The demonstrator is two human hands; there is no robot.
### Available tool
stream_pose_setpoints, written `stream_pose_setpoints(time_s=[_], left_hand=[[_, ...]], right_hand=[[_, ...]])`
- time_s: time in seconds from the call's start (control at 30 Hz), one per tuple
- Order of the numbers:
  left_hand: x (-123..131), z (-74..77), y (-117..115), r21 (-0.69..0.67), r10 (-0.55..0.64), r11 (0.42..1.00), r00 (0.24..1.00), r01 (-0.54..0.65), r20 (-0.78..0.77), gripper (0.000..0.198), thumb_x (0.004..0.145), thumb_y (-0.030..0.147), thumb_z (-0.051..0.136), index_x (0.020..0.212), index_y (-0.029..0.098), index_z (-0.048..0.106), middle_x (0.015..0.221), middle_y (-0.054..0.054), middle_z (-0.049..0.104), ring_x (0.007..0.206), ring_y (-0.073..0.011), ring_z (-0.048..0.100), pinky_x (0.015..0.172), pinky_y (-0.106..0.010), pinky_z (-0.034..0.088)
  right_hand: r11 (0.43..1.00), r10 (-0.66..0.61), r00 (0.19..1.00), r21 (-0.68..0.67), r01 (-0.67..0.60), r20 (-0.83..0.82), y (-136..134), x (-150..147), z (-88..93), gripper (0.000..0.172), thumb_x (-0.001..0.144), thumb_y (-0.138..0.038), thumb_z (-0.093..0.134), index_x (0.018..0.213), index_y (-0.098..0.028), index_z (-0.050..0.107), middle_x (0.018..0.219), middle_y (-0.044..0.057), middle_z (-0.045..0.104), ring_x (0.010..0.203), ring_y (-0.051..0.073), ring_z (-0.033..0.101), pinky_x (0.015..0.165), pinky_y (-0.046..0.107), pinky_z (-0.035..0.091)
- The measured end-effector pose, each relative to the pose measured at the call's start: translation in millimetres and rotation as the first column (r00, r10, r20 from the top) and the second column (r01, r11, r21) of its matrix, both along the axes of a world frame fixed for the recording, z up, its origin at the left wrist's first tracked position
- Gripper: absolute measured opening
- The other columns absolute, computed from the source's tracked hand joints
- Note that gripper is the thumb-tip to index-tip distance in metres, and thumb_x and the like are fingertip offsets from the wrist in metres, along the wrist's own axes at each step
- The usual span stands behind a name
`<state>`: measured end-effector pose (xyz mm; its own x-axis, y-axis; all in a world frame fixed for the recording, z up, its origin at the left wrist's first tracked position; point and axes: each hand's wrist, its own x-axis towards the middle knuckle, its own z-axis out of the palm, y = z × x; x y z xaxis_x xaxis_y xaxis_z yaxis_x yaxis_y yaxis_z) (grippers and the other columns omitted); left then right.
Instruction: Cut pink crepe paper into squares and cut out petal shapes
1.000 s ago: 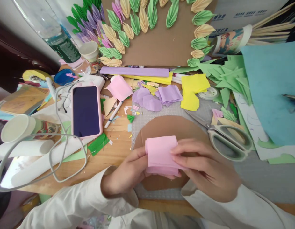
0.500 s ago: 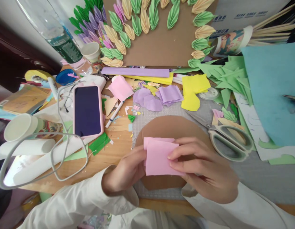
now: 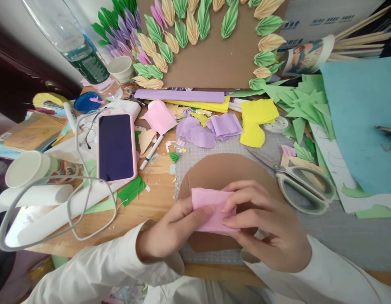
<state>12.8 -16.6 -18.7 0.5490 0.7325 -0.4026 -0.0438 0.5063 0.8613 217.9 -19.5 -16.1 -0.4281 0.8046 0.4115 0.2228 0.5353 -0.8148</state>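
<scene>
A stack of pink paper squares (image 3: 204,199) is held between both hands above a rounded brown cardboard piece (image 3: 227,166). My left hand (image 3: 170,228) pinches its left side, with the thumb lying across the front face. At the right edge, my right hand (image 3: 271,228) grips the paper between thumb and fingertips. Grey-handled scissors (image 3: 305,188) lie to the right of the cardboard, blades pointing up and left. Beyond it sit purple paper pieces (image 3: 225,126), yellow paper pieces (image 3: 257,120) and another pink paper piece (image 3: 160,117).
A phone (image 3: 117,147) and a looped white cable (image 3: 78,211) lie on the left, near a paper cup (image 3: 27,169) on its side. Behind stand a water bottle (image 3: 84,59) and a cardboard panel (image 3: 214,59) edged with pleated paper leaves. Blue paper (image 3: 363,126) is at right.
My left thumb has moved from the paper's left edge onto its front face. The pink squares now look more closely lined up and tilted back. My right hand keeps its hold.
</scene>
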Motion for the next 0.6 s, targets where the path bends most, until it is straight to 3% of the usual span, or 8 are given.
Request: stream_pose_setpoints(time_s=[0.1,0.23,0.37,0.47,0.6], left_hand=[[0,7.0,2,0.159,-0.082,0.983,0.993,0.095,-0.086,0.030,0.095,0.038,0.047,0.099,0.017,0.068,0.084,-0.003,0.067,0.074,-0.0147,0.057,0.068,-0.023,0.048],[0,12.7,6,0.360,-0.215,0.893,0.959,0.270,-0.183,0.030,0.097,0.030,0.040,0.098,0.015,0.066,0.078,-0.004,0.063,0.067,-0.0141,0.054,0.062,-0.022,0.048],[0,15.2,10,0.468,-0.308,0.799,0.925,0.378,-0.221,0.027,0.095,0.021,0.038,0.087,0.015,0.063,0.070,-0.003,0.059,0.058,-0.0116,0.050,0.055,-0.021,0.044],[0,15.1,13,0.555,-0.197,0.759,0.932,0.342,-0.305,0.024,0.092,0.021,0.044,0.080,0.014,0.063,0.060,0.000,0.055,0.050,-0.0095,0.044,0.047,-0.020,0.037],[-1,14.5,19,0.724,0.133,0.655,0.911,0.214,-0.390,0.015,0.089,0.021,0.055,0.082,0.015,0.068,0.064,-0.001,0.064,0.054,-0.0105,0.052,0.052,-0.021,0.040]], right_hand=[[0.995,-0.068,0.995,-0.081,0.062,-0.075,-3,1,2.9,0.020,0.077,-0.011,0.063,0.090,-0.025,0.062,0.094,0.005,0.062,0.098,0.024,0.059,0.089,0.044,0.050],[0.968,-0.116,0.992,-0.228,0.103,-0.042,-4,2,4.1,0.036,0.078,-0.017,0.066,0.112,-0.025,0.059,0.110,0.008,0.060,0.102,0.024,0.059,0.085,0.039,0.052],[0.952,-0.007,0.998,-0.304,-0.012,-0.060,-1,-1,4.5,0.016,0.083,-0.014,0.061,0.096,-0.022,0.065,0.091,0.006,0.065,0.085,0.019,0.063,0.073,0.031,0.053],[0.941,-0.046,0.992,-0.338,0.004,-0.117,0,-2,3.3,0.011,0.087,-0.013,0.057,0.087,-0.022,0.063,0.083,0.004,0.064,0.076,0.016,0.062,0.066,0.028,0.052],[0.883,-0.211,0.976,-0.438,0.167,-0.055,-1,-1,-2.5,0.005,0.088,-0.020,0.058,0.090,-0.023,0.062,0.084,0.003,0.066,0.078,0.018,0.064,0.067,0.030,0.053]])
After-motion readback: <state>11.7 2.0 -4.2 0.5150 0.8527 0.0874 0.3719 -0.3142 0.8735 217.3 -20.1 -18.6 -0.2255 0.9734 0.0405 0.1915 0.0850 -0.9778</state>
